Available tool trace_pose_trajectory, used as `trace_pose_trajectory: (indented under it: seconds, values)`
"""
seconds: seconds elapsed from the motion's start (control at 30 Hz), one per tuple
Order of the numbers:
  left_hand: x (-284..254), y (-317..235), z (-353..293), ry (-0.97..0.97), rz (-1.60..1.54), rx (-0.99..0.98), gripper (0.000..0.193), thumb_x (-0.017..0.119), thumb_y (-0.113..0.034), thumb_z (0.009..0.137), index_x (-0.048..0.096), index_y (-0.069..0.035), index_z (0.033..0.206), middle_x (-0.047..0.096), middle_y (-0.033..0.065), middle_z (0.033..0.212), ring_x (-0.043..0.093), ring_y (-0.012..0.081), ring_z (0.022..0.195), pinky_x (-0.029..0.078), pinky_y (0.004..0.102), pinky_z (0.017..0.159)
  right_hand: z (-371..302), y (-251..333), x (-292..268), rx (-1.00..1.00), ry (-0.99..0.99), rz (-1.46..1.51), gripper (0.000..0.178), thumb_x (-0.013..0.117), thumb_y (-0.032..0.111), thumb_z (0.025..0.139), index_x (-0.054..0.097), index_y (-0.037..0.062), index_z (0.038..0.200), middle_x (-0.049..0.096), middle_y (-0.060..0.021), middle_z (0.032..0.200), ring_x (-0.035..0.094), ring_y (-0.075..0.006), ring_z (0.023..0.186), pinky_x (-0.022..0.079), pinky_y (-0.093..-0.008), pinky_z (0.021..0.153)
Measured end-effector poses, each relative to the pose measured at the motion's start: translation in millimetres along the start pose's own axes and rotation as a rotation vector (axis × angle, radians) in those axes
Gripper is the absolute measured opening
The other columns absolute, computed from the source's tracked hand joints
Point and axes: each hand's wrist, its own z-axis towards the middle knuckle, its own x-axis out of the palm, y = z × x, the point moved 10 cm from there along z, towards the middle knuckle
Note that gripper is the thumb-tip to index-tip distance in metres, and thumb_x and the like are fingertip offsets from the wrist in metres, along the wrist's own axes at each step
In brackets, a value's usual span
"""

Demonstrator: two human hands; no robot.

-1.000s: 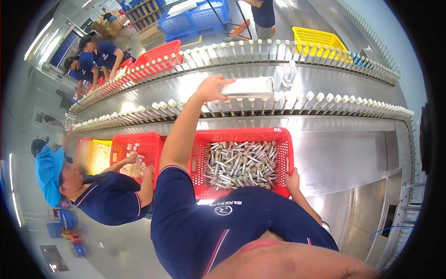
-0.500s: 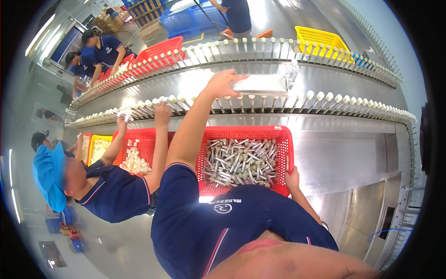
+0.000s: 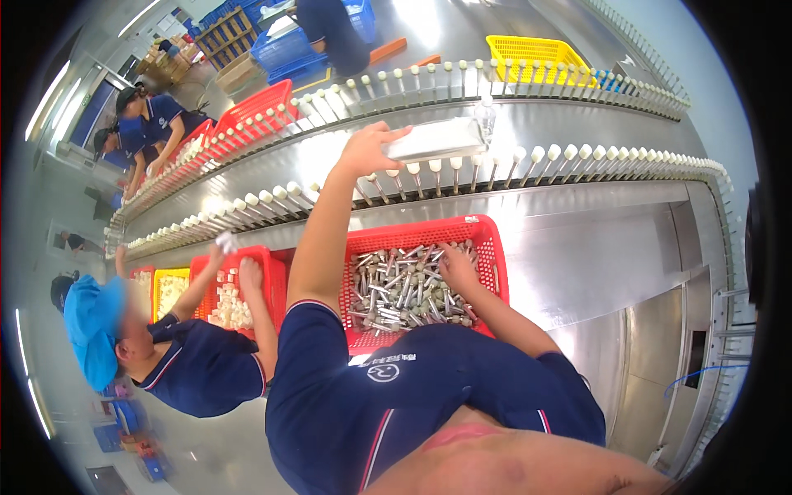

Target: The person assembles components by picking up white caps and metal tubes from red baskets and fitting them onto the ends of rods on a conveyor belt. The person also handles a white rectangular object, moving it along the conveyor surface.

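Reaching into the red basket (image 3: pixel 487 247) now, my right hand (image 3: pixel 456 266) has fingers buried, grip unreadable; left hand (image 3: pixel 367 148) still pinches the flat pack (image 3: pixel 436 139).

The scene is seen from one head-worn fisheye view, aimed steeply down and forward, with the red basket (image 3: pixel 425 285) near and the conveyor (image 3: pixel 577 165) farther off.
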Motion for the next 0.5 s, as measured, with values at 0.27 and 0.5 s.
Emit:
trace_pose_trajectory:
  seconds: [0.27,0.5]
  values:
    - [12,15,-11,-0.005,-0.020,-0.007,0.075,0.078,-0.036,0.058,0.056,-0.034,0.129,0.057,0.0094,0.092,0.058,0.0284,0.090,0.048,0.0367,0.079,154,31,39,0.068,-0.162,0.314,0.050,0.059,0.016,0.081,0.049,0.0028,0.127,0.063,-0.0209,0.075,0.062,-0.0380,0.071,0.049,-0.0464,0.066]
    - [-31,24,-23,-0.040,0.008,-0.059,0.078,0.079,-0.037,0.057,0.054,-0.035,0.130,0.058,0.0094,0.101,0.059,0.0290,0.094,0.047,0.0373,0.084,176,11,6,0.135,-0.467,0.511,0.027,0.059,0.017,0.087,0.058,0.0023,0.110,0.062,-0.0186,0.071,0.063,-0.0330,0.065,0.048,-0.0406,0.062]
